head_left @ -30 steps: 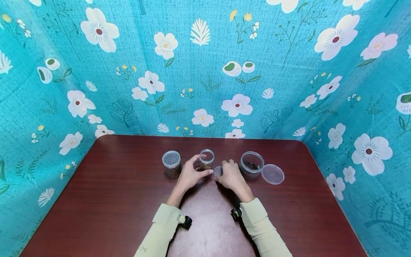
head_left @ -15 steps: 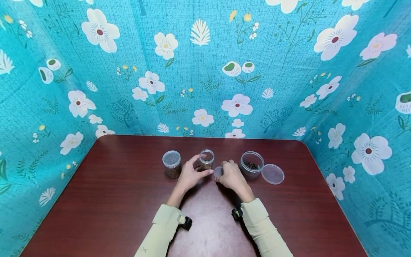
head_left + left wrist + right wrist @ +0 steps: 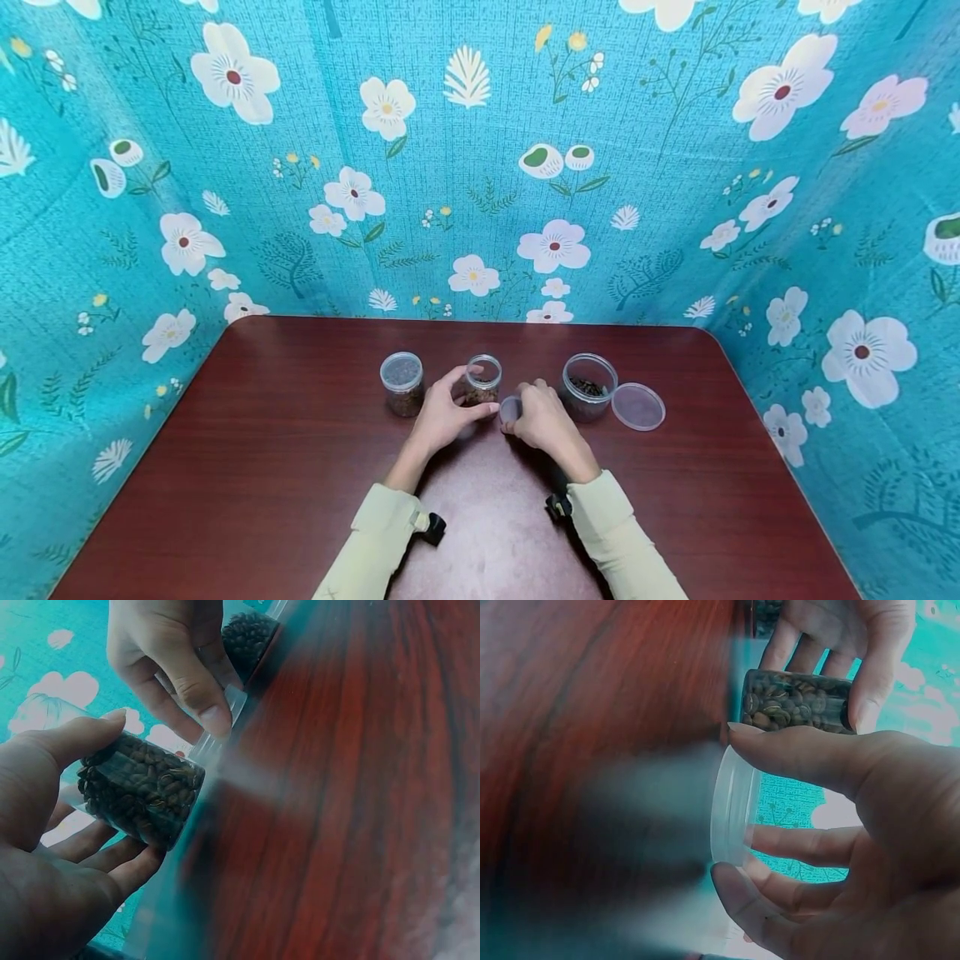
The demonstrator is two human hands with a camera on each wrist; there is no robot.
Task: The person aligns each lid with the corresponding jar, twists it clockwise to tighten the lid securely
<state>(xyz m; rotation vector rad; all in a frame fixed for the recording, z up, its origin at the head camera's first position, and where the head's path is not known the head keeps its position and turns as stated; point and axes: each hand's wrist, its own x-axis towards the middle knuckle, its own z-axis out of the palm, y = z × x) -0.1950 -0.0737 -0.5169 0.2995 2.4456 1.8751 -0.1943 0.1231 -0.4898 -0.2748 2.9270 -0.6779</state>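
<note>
My left hand holds a small clear jar, partly filled with dark brown beans that look like coffee beans. Thumb and fingers wrap round its sides in the left wrist view, where the beans show through the wall. The jar is upright and its top is uncovered. Just right of it, my right hand holds a round translucent lid by the edge, between thumb and fingers. That lid lies low at the table, beside the jar and apart from its rim.
A lidded jar with brown contents stands left of my left hand. Right of my right hand is a wider open jar of dark beans, with its flat clear lid beside it. Floral cloth hangs behind the dark red table.
The small jar and my left hand have shifted slightly toward me in the last half second. My right hand has also moved slightly nearer, with the lid still in its fingers.
</note>
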